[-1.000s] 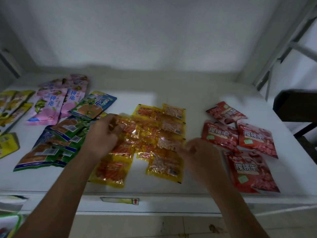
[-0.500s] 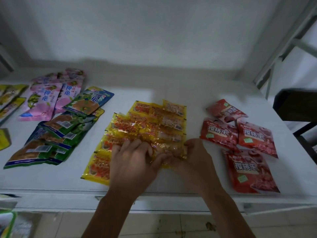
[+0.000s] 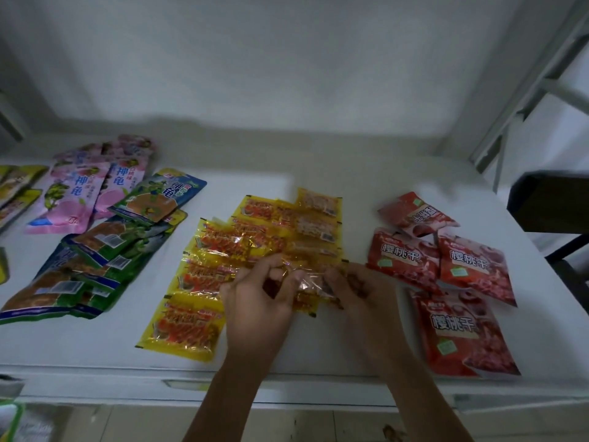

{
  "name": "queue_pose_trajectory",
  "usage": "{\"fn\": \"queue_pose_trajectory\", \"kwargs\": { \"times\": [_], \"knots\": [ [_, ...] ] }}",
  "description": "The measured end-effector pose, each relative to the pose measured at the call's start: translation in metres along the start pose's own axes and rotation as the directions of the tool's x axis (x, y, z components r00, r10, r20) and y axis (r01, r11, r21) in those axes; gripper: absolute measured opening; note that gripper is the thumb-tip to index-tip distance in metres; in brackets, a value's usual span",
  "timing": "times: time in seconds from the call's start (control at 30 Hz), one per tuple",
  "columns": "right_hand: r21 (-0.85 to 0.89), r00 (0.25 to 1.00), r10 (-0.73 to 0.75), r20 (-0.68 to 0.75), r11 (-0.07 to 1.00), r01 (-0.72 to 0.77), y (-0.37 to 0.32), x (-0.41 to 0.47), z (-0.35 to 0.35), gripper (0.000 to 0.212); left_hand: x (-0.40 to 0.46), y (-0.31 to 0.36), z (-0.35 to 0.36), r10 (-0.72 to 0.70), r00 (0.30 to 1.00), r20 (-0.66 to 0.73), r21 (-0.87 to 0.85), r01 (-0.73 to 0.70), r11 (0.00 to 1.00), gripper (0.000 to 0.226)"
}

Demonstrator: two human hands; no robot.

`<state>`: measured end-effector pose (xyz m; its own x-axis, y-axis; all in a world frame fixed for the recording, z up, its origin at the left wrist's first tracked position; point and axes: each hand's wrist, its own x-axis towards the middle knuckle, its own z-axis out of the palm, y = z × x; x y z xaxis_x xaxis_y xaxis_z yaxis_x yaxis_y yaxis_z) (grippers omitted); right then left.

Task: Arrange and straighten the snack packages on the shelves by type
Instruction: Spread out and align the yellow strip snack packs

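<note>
both hands, left hand (image 3: 255, 301) and right hand (image 3: 357, 291), pinch one yellow packet (image 3: 310, 287) at the near end of the yellow pile (image 3: 242, 250) on the shelf (image 3: 318, 173). suggest pulling it flat, then laying it square with its neighbours.

A: Shelf contents?
B: Flat white shelf (image 3: 318, 186). Glossy yellow foil packets (image 3: 191, 323) overlapping, centre; red plastic pouches (image 3: 459, 333) right; green-blue packets (image 3: 95, 250), pink packets (image 3: 73, 193) left.
</note>
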<state>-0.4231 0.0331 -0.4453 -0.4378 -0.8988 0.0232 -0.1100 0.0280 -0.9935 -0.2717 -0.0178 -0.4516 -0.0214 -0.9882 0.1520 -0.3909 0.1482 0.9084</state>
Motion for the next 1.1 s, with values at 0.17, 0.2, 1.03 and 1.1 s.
{"fn": "queue_pose_trajectory", "kwargs": {
  "times": [0.17,0.2,1.03,1.1],
  "knots": [
    [-0.113,0.998,-0.026,0.051,0.993,0.032,-0.001,-0.008,0.007,0.006,-0.006,0.000,0.001,0.136,0.991,-0.017,0.133,-0.132,0.982,0.015],
    [-0.126,0.999,-0.028,0.037,0.991,0.033,0.001,-0.008,0.006,0.007,-0.007,-0.001,0.001,0.161,0.987,-0.008,0.151,-0.158,0.976,0.016],
    [-0.134,0.998,0.021,0.054,0.991,-0.014,0.007,-0.004,0.001,0.017,-0.008,-0.009,0.003,0.173,0.983,0.065,0.032,-0.175,0.984,0.022],
    [-0.133,0.998,0.021,0.055,0.991,-0.013,0.005,-0.004,0.000,0.016,-0.006,-0.010,0.002,0.159,0.984,0.078,-0.009,-0.158,0.987,0.013]
  ]
}}
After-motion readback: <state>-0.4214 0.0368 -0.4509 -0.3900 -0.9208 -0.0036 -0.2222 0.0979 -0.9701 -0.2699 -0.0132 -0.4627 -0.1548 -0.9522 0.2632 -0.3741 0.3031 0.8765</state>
